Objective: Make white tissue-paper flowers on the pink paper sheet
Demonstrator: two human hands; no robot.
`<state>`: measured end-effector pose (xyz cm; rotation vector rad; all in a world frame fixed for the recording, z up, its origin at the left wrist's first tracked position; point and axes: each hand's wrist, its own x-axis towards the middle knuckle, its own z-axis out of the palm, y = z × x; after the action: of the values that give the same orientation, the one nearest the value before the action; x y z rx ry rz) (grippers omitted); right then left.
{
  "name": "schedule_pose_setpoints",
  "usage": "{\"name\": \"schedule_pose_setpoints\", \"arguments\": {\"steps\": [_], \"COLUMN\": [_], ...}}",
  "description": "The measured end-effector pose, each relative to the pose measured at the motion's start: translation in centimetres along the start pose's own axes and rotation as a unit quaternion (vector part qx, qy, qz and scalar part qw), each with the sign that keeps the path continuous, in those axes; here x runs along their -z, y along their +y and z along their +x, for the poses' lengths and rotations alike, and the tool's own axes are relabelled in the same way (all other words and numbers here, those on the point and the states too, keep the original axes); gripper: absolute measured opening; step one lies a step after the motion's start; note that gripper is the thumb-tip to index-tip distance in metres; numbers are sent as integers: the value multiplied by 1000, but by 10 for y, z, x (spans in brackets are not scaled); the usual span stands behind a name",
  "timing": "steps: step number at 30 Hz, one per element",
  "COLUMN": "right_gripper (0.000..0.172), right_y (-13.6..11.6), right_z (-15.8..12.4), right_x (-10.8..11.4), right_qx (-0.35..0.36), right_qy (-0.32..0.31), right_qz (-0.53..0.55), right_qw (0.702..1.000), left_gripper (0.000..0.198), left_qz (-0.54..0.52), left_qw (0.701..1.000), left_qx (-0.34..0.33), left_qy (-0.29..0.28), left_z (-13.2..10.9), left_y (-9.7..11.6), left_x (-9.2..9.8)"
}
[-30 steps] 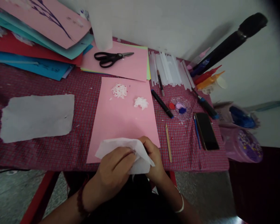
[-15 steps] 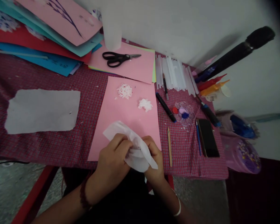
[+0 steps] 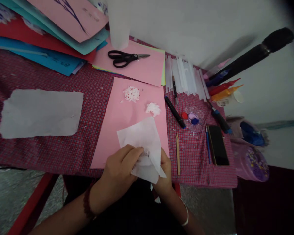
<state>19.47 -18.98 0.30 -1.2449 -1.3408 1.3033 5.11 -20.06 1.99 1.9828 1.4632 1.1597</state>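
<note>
A thin white tissue paper (image 3: pixel 142 132) is held between my two hands above the near part of a pink sheet (image 3: pixel 107 130). My left hand (image 3: pixel 121 166) pinches it from the left, thumb and fingers closed on the paper. From the right, my right hand (image 3: pixel 164 173) grips the same paper, its fingers partly hidden behind it. Beyond the hands, two small clumps lie on the pink sheet: a white clump with red specks (image 3: pixel 131 94) and a plain white clump (image 3: pixel 153 109).
Black scissors (image 3: pixel 123 58) rest on stacked coloured paper. To the right are a black marker (image 3: pixel 175 112), a pencil (image 3: pixel 178 153), a paint palette (image 3: pixel 193 119) and a phone (image 3: pixel 218 145). A larger white sheet (image 3: pixel 41 112) lies left; white strips (image 3: pixel 183 76) lie behind.
The tissue paper, folded and crumpled before, is now spread flatter with its far edge opened out. My left fingers have shifted slightly right across it. The view has moved a little.
</note>
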Motion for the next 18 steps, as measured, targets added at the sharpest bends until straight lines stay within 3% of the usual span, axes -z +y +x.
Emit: {"name": "schedule_pose_setpoints", "arguments": {"steps": [4,10,15,18], "right_gripper": [12,8,8,7], "right_y": [-4,-9,-9,-7], "right_z": [1,5,6,7], "right_x": [1,0,2,4], "right_qx": [4,3,31,7], "right_qy": [1,6,-12,-7], "right_qz": [-17,-12,-23,-27], "right_qw": [1000,1000,999,1000], "left_gripper": [11,20,16,13], "left_qz": [23,19,10,1], "left_qw": [1000,1000,1000,1000], "left_qx": [1,0,12,-10], "left_qy": [8,15,-1,13], "left_z": [1,-2,-5,-5], "left_y": [2,5,2,1], "left_x": [2,2,-1,-4]}}
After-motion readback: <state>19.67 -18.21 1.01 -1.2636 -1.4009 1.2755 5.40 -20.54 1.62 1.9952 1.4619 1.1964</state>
